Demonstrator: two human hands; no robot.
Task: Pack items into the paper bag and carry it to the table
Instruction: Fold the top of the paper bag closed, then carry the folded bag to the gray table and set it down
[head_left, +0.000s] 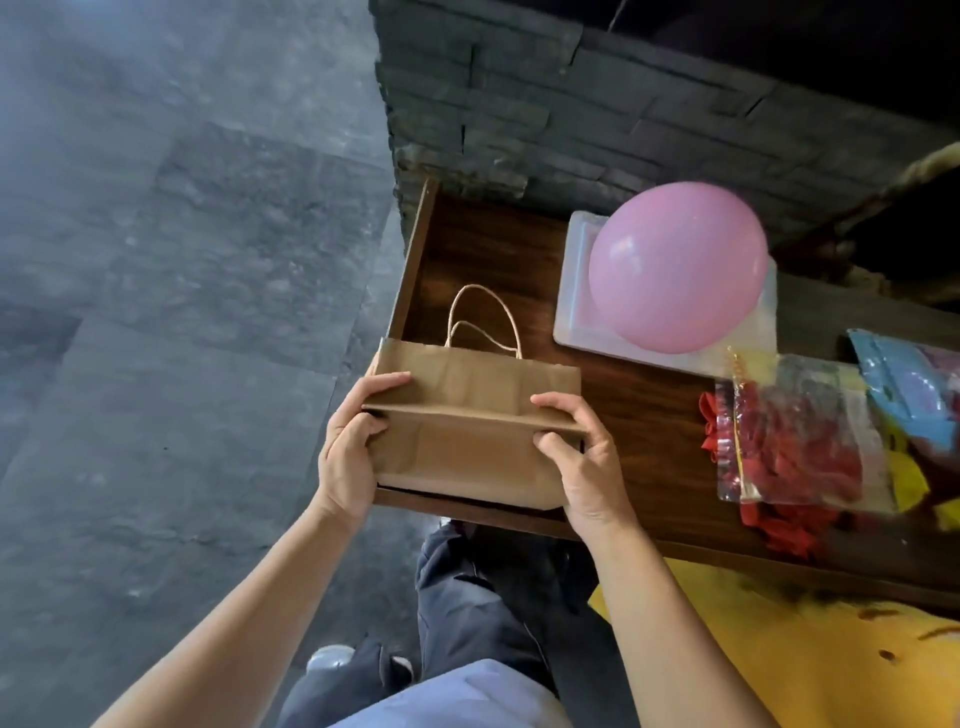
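Observation:
A brown paper bag (467, 415) lies folded flat at the left end of a dark wooden table (644, 441), its twisted paper handles (483, 322) pointing away from me. My left hand (353, 447) grips the bag's left edge at the folded bottom flap. My right hand (582, 457) grips the right edge of the same flap. To the right lie clear packets of red balloons (800, 441) and a blue packet (914, 389). A pink inflated balloon (675, 267) rests on a white tray (576, 306).
A dark stone wall (571, 104) rises behind the table. Grey stone floor (182, 312) spreads to the left. Something yellow (805, 665) sits below the table's near edge on the right. My legs and a shoe (332, 660) are below.

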